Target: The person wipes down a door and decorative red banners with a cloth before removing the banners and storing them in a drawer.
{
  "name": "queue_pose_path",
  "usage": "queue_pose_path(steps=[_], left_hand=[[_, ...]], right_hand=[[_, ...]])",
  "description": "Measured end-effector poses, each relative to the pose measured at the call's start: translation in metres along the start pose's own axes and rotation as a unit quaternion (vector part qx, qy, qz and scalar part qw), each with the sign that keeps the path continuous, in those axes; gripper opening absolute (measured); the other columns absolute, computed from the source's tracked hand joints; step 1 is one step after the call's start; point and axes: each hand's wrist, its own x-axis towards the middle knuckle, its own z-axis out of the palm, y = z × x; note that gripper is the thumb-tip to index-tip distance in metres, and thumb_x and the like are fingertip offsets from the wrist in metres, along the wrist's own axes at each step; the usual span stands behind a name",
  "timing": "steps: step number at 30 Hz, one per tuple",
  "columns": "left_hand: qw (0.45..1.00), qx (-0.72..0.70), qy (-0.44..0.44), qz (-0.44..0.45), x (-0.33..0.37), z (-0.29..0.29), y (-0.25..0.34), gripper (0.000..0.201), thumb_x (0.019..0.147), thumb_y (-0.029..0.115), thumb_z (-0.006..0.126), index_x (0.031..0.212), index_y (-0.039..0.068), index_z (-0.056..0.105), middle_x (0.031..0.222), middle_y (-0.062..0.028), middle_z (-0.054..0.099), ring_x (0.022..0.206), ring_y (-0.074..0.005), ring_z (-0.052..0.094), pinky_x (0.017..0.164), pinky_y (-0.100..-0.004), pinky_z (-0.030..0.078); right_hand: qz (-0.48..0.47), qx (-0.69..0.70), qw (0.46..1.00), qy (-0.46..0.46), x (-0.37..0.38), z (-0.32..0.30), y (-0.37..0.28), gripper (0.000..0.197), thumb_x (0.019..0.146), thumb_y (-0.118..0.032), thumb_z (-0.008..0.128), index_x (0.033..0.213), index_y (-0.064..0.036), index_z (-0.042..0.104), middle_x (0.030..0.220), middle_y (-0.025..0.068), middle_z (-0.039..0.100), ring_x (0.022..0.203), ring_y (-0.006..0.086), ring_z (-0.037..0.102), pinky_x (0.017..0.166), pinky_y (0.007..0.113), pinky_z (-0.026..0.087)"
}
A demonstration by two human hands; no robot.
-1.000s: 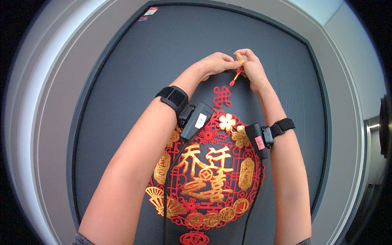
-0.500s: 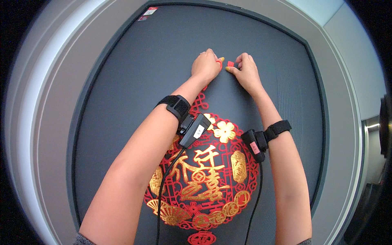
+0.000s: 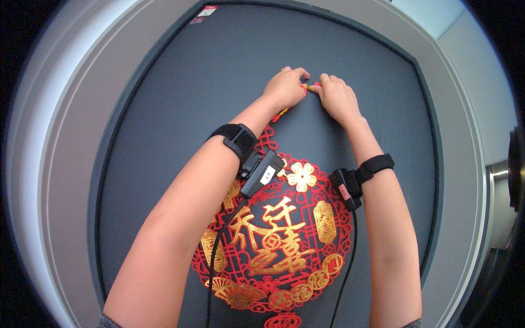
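Nearest: grey sleeve ends (image 3: 109,321); two bare forearms (image 3: 180,218); between them, a red oval pendant (image 3: 283,321), cut by the lower edge of view.

Next: one round ornament (image 3: 272,241), red openwork with gold characters, plaques, coins and a flower, set flat against a dark panel (image 3: 164,136), its left rim partly covered. Black boxes (image 3: 263,174) were strapped at both wrists; of their thin cables (image 3: 211,268), the left one crossed the ornament.

Beyond: a red knot (image 3: 266,138), partly behind the left wrist; a red-and-gold cord (image 3: 280,115) slanting up beneath the left hand.

Step, as judged: fine fingertip work at the cord's upper end. The next move seemed to call for small, matched motions of both thumbs, without tugging the ornament askew.

Left hand (image 3: 284,88): fingers curled, index raised, a red loop (image 3: 303,90) at the thumb; grip hidden, closure not tellable. Right hand (image 3: 337,98): thumb and forefinger pinched on a small red piece (image 3: 317,84), its thumb tip just beside the left's.

Farthest: a red-and-white label (image 3: 206,12) at the panel's upper left corner.
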Motion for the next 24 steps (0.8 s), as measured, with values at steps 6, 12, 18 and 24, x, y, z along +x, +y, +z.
queue_pose_path(steps=[6,12,18,24], left_hand=[[0.999,-0.005,0.047,0.020,0.002,-0.001,0.005,0.032,0.081,0.010,0.049,0.110,0.008,0.061,0.091,-0.0142,0.064,0.095,-0.0293,0.055,0.086,-0.0386,0.044],[0.998,-0.026,-0.019,0.062,0.002,-0.002,0.014,0.038,0.083,0.012,0.053,0.121,0.009,0.056,0.100,-0.0177,0.061,0.106,-0.0302,0.052,0.089,-0.0379,0.044],[0.998,-0.010,-0.025,0.065,-0.004,-0.005,0.026,0.039,0.084,0.014,0.054,0.123,0.011,0.054,0.121,-0.0158,0.052,0.111,-0.0316,0.052,0.094,-0.0378,0.042],[0.995,-0.016,-0.015,0.092,0.001,-0.002,0.014,0.042,0.081,0.008,0.050,0.123,0.009,0.054,0.129,-0.0141,0.049,0.117,-0.0316,0.048,0.098,-0.0380,0.039]], right_hand=[[-0.007,-0.013,1.000,0.005,0.002,-0.004,0.000,0.029,0.090,-0.034,0.051,0.096,-0.0050,0.054,0.093,0.0138,0.061,0.092,0.0297,0.060,0.074,0.044,0.048],[-0.015,-0.015,0.999,0.032,-0.001,-0.003,0.008,0.028,0.090,-0.031,0.050,0.100,-0.0045,0.048,0.091,0.0145,0.058,0.089,0.0315,0.059,0.072,0.043,0.048],[-0.039,-0.023,0.999,0.008,-0.002,-0.004,0.016,0.026,0.089,-0.033,0.051,0.100,-0.0084,0.048,0.089,0.0141,0.058,0.087,0.0312,0.061,0.071,0.045,0.050],[-0.088,-0.027,0.996,-0.005,0.002,-0.010,0.014,0.023,0.091,-0.030,0.047,0.100,-0.0082,0.048,0.089,0.0149,0.057,0.085,0.0325,0.061,0.071,0.043,0.051]])
